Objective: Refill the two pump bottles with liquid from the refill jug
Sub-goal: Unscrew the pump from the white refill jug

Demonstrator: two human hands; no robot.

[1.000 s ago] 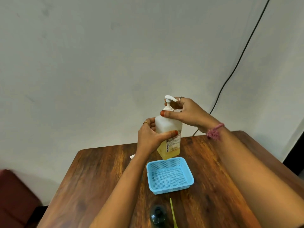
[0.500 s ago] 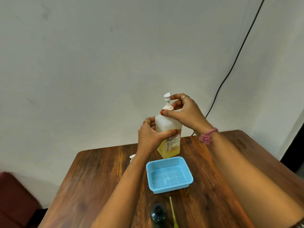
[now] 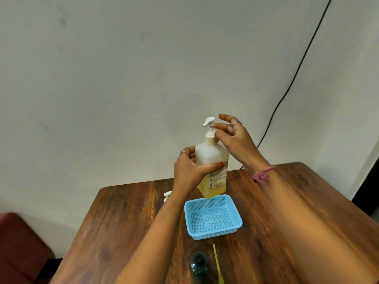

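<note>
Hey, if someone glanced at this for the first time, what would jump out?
The pump bottle, part full of yellow liquid, held above the far end of the wooden table: the left hand grips its body, the right hand fingers its pump collar. Just nearer sits an empty blue mesh basket.

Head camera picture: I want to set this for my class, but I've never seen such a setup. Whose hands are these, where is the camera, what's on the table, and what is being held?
No machine here: a person wears a camera on the head, looking forward and down at their own hands. The left hand grips a pump bottle part full of yellow liquid, held above the wooden table. The right hand has its fingers at the white pump head, by the neck. On the table lie a blue mesh basket, a dark bottle at the near edge, and a thin yellow-green strip. A second white pump top peeks out behind the left forearm.
</note>
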